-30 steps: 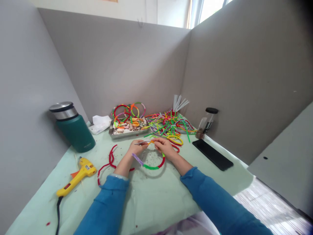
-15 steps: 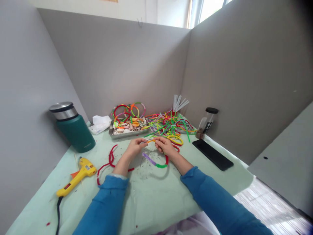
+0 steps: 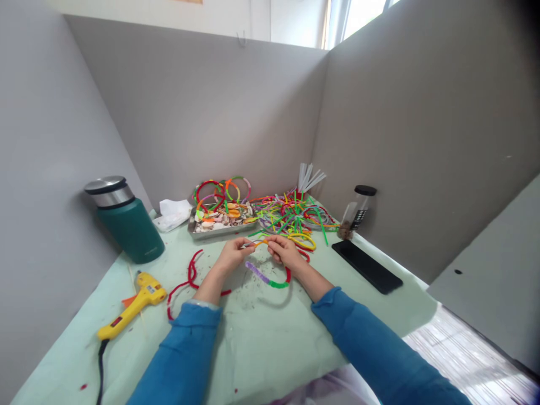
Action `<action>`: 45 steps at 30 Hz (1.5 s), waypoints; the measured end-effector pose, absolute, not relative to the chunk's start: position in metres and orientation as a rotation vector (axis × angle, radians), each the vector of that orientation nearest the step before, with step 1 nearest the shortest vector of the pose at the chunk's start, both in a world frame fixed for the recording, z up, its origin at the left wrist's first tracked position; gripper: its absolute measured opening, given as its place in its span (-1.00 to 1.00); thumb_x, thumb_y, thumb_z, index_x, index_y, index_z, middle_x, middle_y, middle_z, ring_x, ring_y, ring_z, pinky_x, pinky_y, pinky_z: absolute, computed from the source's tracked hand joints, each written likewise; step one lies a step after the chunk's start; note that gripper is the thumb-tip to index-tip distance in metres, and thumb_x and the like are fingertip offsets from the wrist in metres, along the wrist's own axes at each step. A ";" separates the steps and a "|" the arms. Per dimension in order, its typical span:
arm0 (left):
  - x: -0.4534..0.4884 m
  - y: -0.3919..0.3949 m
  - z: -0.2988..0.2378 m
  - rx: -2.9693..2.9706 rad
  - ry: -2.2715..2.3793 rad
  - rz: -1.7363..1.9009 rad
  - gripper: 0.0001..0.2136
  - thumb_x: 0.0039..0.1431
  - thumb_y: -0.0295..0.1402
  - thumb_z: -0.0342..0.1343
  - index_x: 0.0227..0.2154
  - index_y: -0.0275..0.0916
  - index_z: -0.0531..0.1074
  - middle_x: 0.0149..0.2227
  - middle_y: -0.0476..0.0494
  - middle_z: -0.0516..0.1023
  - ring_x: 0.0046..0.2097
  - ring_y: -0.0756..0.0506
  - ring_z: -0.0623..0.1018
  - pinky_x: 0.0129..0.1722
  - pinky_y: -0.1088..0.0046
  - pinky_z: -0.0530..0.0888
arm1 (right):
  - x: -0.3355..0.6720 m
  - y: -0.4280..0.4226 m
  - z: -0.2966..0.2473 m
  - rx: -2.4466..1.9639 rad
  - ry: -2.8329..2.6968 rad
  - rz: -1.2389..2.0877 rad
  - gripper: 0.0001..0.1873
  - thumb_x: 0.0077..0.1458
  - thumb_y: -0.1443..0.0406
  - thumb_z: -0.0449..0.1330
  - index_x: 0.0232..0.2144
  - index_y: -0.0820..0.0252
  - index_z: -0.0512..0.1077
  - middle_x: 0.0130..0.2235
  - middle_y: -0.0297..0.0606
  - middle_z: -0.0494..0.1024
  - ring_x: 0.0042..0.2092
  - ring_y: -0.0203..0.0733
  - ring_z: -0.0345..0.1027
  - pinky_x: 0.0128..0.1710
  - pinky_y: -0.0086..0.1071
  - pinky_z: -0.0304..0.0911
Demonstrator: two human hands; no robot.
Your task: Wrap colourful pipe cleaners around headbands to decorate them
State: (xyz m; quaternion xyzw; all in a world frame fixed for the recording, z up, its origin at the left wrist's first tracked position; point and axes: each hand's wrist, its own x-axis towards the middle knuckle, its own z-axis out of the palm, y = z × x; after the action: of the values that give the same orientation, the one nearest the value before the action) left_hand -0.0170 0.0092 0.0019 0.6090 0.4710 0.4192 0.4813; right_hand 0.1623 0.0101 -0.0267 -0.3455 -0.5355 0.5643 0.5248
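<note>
My left hand (image 3: 231, 254) and my right hand (image 3: 283, 248) face each other above the middle of the table, both with fingers pinched. Between them they hold a pipe-cleaner ring (image 3: 277, 285), coloured purple, green and red along its lower curve, which hangs beneath my fingers. A thin orange pipe cleaner (image 3: 262, 242) stretches from one set of fingertips to the other, beside a bare greyish strand. My fingers cover part of the ring. Loose red pipe cleaners (image 3: 192, 273) lie to the left, partly behind my left forearm.
Behind my hands stand a metal tray (image 3: 223, 231) of shells with finished-looking rings on it and a tangled pipe-cleaner pile (image 3: 291, 214). A yellow glue gun (image 3: 135, 306) and green bottle (image 3: 130, 225) are left. A black phone-like slab (image 3: 366, 266) and clear jar (image 3: 356, 214) are right.
</note>
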 end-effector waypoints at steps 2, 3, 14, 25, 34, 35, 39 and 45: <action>-0.017 0.009 0.002 1.483 1.145 1.016 -0.72 -0.23 -0.23 0.23 -0.47 -0.31 0.40 -0.65 0.07 0.30 -0.65 0.11 0.18 -0.64 0.57 0.06 | 0.162 0.010 -0.026 -0.830 -1.280 1.349 -0.71 -0.09 0.18 0.17 -0.29 0.22 0.35 -0.61 -0.50 0.27 -0.69 -0.50 -0.02 -0.72 -0.56 -0.16; -0.017 0.009 0.002 1.480 1.142 1.016 -0.72 -0.23 -0.23 0.23 -0.46 -0.31 0.40 -0.64 0.06 0.32 -0.65 0.12 0.18 -0.64 0.57 0.06 | 0.162 0.010 -0.026 -0.832 -1.281 1.346 -0.71 -0.09 0.18 0.17 -0.29 0.22 0.35 -0.62 -0.50 0.27 -0.69 -0.50 -0.02 -0.72 -0.56 -0.17; -0.017 0.011 -0.003 1.606 1.076 1.003 -0.65 -0.15 -0.07 0.18 -0.53 -0.31 0.35 -0.67 0.08 0.26 -0.65 0.11 0.19 -0.65 0.58 0.16 | 0.160 0.008 -0.025 -0.836 -1.366 1.313 -0.76 -0.06 0.20 0.14 -0.32 0.22 0.37 -0.63 -0.48 0.26 -0.69 -0.47 -0.03 -0.72 -0.53 -0.19; -0.017 0.008 0.000 1.706 0.992 0.949 -0.64 -0.05 -0.06 0.10 -0.46 -0.32 0.40 -0.59 0.00 0.35 -0.58 0.06 0.33 -0.57 0.56 0.28 | 0.158 0.006 -0.026 -0.893 -1.437 1.269 -0.79 -0.03 0.22 0.13 -0.31 0.19 0.41 -0.62 -0.45 0.26 -0.67 -0.46 -0.05 -0.70 -0.53 -0.17; -0.014 0.006 0.001 1.647 0.983 0.995 -0.67 -0.05 -0.09 0.11 -0.51 -0.32 0.35 -0.62 0.03 0.31 -0.61 0.07 0.30 -0.59 0.55 0.25 | 0.157 0.006 -0.028 -0.877 -1.449 1.235 -0.77 -0.02 0.21 0.13 -0.30 0.18 0.44 -0.62 -0.45 0.24 -0.65 -0.45 -0.05 -0.68 -0.52 -0.16; -0.013 0.006 0.001 1.641 0.991 0.994 -0.67 -0.05 -0.09 0.11 -0.53 -0.31 0.34 -0.63 0.04 0.30 -0.62 0.08 0.29 -0.60 0.55 0.23 | 0.156 0.006 -0.028 -0.875 -1.451 1.234 -0.77 -0.02 0.21 0.13 -0.30 0.18 0.44 -0.62 -0.45 0.25 -0.65 -0.44 -0.05 -0.68 -0.51 -0.17; -0.010 0.007 0.001 1.613 0.954 0.964 -0.68 -0.03 -0.09 0.09 -0.56 -0.29 0.29 -0.66 0.05 0.28 -0.64 0.07 0.28 -0.63 0.54 0.22 | 0.157 0.005 -0.027 -0.856 -1.429 1.286 -0.73 -0.01 0.18 0.13 -0.26 0.18 0.44 -0.61 -0.44 0.25 -0.66 -0.45 -0.04 -0.69 -0.51 -0.17; -0.006 0.008 0.000 1.513 0.962 0.987 -0.69 -0.07 -0.09 0.13 -0.52 -0.28 0.29 -0.63 0.05 0.32 -0.66 0.09 0.28 -0.64 0.54 0.23 | 0.159 0.005 -0.022 -0.848 -1.308 1.380 -0.54 0.06 0.00 0.01 -0.16 0.21 0.35 -0.60 -0.42 0.30 -0.68 -0.45 0.00 -0.71 -0.53 -0.13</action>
State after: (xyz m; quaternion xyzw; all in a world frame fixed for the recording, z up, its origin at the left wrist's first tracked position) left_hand -0.0062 0.0076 -0.0002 0.6311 0.4012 0.4119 0.5206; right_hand 0.1592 0.0045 -0.0219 -0.3517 -0.5421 0.5718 0.5055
